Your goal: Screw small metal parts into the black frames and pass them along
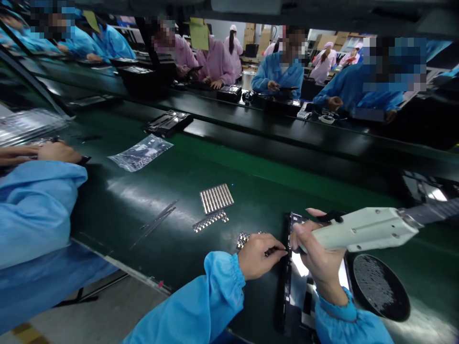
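My right hand (324,258) is wrapped round a pale green electric screwdriver (369,230), which slants across a dark, flat device (287,286) with a shiny inner face. Fingers of that hand cover the tool's front end, so its tip is hidden. Close to the device's left edge, my left hand (256,255) pinches a small dark piece (270,250) between thumb and fingers; its kind is too small to make out. Small metallic parts (243,239) lie partly behind the left hand. Right of the device sits a round black dish (380,286) filled with tiny pieces like screws.
A tray of silver strips (216,198) and a row of small parts (210,221) lie mid-table. Beyond are tweezers (158,220), a clear plastic bag (141,153) and a black stack (168,123). A co-worker's sleeve (36,205) reaches in at left. Other people sit across the line.
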A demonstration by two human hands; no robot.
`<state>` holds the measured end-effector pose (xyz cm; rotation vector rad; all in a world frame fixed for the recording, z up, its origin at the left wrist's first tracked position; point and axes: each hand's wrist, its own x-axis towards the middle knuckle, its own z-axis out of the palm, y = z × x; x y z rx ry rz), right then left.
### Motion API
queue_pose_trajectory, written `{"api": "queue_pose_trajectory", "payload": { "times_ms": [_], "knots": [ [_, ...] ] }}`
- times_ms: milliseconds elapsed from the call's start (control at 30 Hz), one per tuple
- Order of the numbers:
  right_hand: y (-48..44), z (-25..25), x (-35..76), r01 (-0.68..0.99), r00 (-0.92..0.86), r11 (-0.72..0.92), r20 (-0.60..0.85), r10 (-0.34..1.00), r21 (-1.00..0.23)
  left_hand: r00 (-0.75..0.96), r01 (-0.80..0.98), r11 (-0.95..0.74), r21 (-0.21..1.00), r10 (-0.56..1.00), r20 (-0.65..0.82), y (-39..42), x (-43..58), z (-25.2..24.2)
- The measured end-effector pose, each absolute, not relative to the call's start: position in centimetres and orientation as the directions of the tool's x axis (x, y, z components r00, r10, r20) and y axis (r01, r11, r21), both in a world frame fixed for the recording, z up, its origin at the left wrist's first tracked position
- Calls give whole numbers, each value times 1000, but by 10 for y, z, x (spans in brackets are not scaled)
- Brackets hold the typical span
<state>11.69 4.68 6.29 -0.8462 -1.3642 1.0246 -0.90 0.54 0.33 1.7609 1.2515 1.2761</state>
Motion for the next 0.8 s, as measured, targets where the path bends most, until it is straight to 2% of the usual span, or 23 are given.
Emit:
{"api": "queue_pose_trajectory", "payload": {
  "times_ms": [133,400,700,800],
  "knots": [
    [47,59,116,-143,-129,329,347,929,-933,92,350,-382,855,923,374,5,-9,1],
    [46,55,117,-97,-166,335,347,923,-937,76,349,-392,852,917,391,6,-10,2],
    [47,51,116,-46,-142,342,345,928,-939,34,302,-374,877,923,382,6,-10,7],
    [50,54,119,-60,-110,343,348,931,-937,-43,304,-388,870,907,420,8,-18,11]
  ]
}}
